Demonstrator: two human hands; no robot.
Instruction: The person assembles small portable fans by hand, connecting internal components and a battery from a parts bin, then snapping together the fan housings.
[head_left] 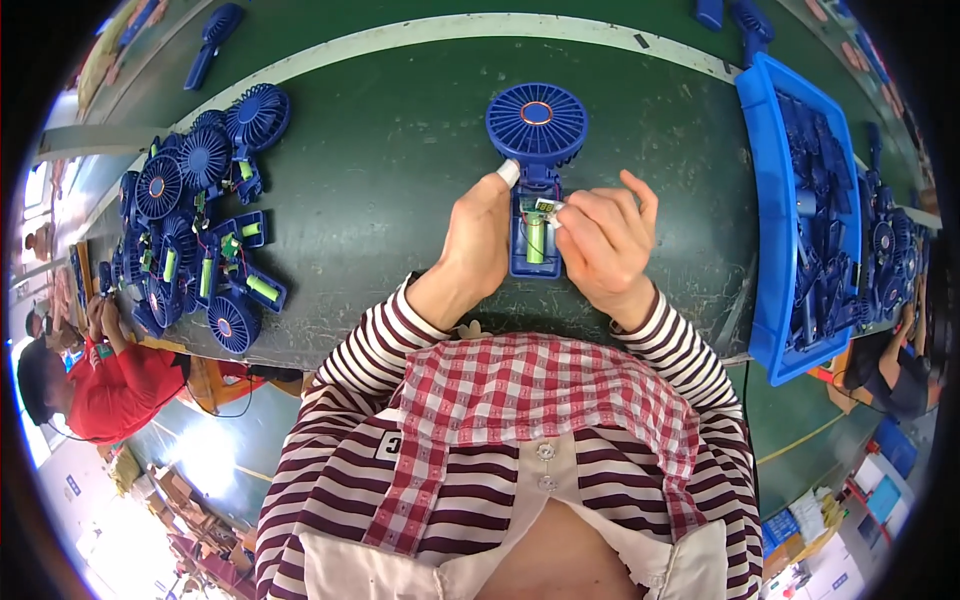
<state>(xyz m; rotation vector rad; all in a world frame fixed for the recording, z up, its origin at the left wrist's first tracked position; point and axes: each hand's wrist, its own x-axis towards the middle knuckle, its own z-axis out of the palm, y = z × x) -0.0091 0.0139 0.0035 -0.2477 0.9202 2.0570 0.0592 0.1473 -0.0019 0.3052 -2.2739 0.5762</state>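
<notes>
A blue handheld fan (pixel 537 118) lies on the green table before me, its round grille pointing away and its handle opened toward me. Inside the handle sit a green battery cell (pixel 536 240), thin wires and a small circuit board with a display (pixel 546 206). My left hand (pixel 474 235) is closed along the handle's left side, its thumb, wrapped in white, near the fan's neck. My right hand (pixel 608 240) pinches at the small display board with thumb and forefinger, the other fingers bent and the little finger raised.
On the left a heap of opened blue fans (pixel 180 215) with green cells covers the table. To the right stands a blue bin (pixel 768 220) full of blue plastic parts. More fans (pixel 888 250) lie beyond it. A co-worker in red (pixel 130 385) sits at left, another in dark clothes (pixel 893 365) at right.
</notes>
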